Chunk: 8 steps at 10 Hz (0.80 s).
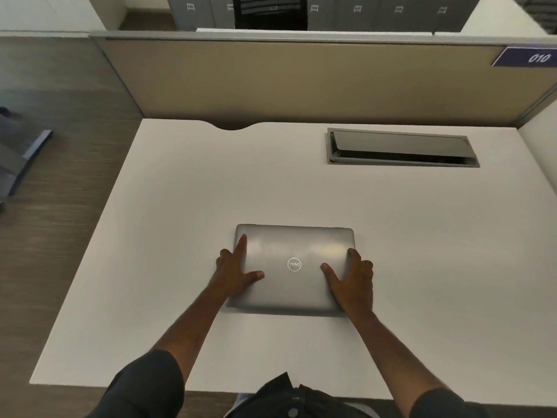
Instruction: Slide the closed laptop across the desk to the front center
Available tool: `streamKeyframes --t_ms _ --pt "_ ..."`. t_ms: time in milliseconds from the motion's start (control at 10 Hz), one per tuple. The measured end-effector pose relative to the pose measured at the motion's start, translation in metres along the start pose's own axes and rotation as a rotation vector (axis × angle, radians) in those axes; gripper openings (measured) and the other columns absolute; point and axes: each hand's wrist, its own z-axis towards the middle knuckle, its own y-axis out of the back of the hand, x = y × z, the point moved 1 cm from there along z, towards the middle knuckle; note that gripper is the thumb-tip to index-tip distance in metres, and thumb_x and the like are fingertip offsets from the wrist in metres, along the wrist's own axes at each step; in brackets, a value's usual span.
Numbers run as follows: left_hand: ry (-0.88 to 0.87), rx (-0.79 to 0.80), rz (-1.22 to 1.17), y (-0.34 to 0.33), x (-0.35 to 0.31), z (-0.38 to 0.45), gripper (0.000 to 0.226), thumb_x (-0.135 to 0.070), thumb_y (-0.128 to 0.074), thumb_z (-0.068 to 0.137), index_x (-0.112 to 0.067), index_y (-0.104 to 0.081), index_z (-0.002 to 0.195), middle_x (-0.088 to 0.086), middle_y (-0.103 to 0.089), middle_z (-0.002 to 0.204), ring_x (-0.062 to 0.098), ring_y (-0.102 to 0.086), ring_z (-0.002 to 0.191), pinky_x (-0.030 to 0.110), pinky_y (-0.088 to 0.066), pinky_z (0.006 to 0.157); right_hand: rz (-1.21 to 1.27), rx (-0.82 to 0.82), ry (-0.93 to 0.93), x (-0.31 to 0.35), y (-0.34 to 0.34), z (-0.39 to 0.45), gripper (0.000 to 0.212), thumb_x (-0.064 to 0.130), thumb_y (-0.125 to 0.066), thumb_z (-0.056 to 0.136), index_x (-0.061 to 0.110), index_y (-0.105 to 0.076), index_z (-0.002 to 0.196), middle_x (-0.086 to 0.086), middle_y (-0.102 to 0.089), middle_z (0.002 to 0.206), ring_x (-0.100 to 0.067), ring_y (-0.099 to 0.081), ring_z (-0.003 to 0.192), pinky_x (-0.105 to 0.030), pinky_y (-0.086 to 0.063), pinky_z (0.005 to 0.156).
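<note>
A closed grey laptop (292, 285) with a round logo lies flat on the white desk (150, 236), around the desk's middle and a little toward the front. My left hand (238, 271) grips its left side, thumb and index finger spread on the lid and the other fingers curled over the edge. My right hand (351, 280) holds the right side the same way, thumb on the lid and fingers wrapped over the right edge. Both forearms reach in from the front.
A grey cable hatch (402, 147) with a tilted dark lid is set into the desk at the back right. A tan partition (271, 79) closes off the back. A curved cable notch (232, 126) cuts the back edge. Wood floor lies to the left.
</note>
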Motion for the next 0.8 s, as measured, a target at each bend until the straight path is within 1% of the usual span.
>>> streamKeyframes --t_ms 100,200,400,600,700,800 --pt "0.001 0.048 0.062 -0.0022 -0.0007 0.0012 0.110 -0.057 -0.068 0.081 -0.042 0.014 0.153 0.015 -0.028 0.136 0.038 -0.028 0.136 0.049 -0.032 0.110 -0.049 0.015 0.019 0.0010 0.0009 0.0026 0.082 0.066 -0.069 0.078 0.021 -0.039 0.140 -0.012 -0.045 0.116 -0.037 -0.050 0.113 -0.044 -0.048 0.086" --pt "0.000 0.065 0.102 -0.0014 -0.0003 0.0021 0.109 -0.058 -0.065 0.083 -0.041 0.018 0.152 0.016 -0.026 0.137 0.039 -0.027 0.136 0.050 -0.033 0.109 -0.080 0.028 0.029 0.0016 0.0012 0.0038 0.082 0.069 -0.066 0.078 0.022 -0.037 0.140 -0.011 -0.045 0.116 -0.036 -0.049 0.114 -0.044 -0.049 0.085" --pt "0.000 0.084 0.177 0.0022 -0.0017 0.0007 0.107 -0.061 -0.060 0.085 -0.040 0.022 0.151 0.015 -0.023 0.142 0.037 -0.028 0.137 0.049 -0.035 0.107 -0.172 0.033 0.055 0.0026 0.0010 0.0031 0.080 0.074 -0.059 0.080 0.022 -0.036 0.136 -0.010 -0.044 0.110 -0.037 -0.050 0.109 -0.045 -0.051 0.079" --pt "-0.031 0.050 0.211 0.0006 0.0029 0.0000 0.105 -0.065 -0.057 0.085 -0.038 0.019 0.152 0.014 -0.027 0.139 0.038 -0.033 0.133 0.049 -0.038 0.105 -0.199 0.029 0.075 0.0031 0.0025 0.0028 0.080 0.074 -0.057 0.081 0.021 -0.036 0.136 -0.008 -0.044 0.110 -0.035 -0.049 0.107 -0.044 -0.050 0.077" --pt "-0.047 0.003 0.253 0.0027 0.0025 -0.0027 0.106 -0.069 -0.057 0.081 -0.037 0.013 0.154 0.013 -0.031 0.137 0.036 -0.036 0.130 0.047 -0.040 0.102 -0.234 -0.020 0.095 0.0011 -0.0009 0.0015 0.078 0.071 -0.057 0.083 0.017 -0.038 0.136 -0.010 -0.046 0.113 -0.036 -0.050 0.101 -0.043 -0.050 0.075" --pt "-0.070 -0.058 0.258 0.0032 0.0022 -0.0020 0.109 -0.073 -0.057 0.078 -0.032 0.008 0.155 0.012 -0.032 0.135 0.035 -0.037 0.128 0.046 -0.041 0.101 -0.266 -0.070 0.140 -0.0025 -0.0065 0.0038 0.076 0.067 -0.058 0.085 0.013 -0.041 0.135 -0.013 -0.047 0.120 -0.037 -0.051 0.097 -0.043 -0.049 0.074"
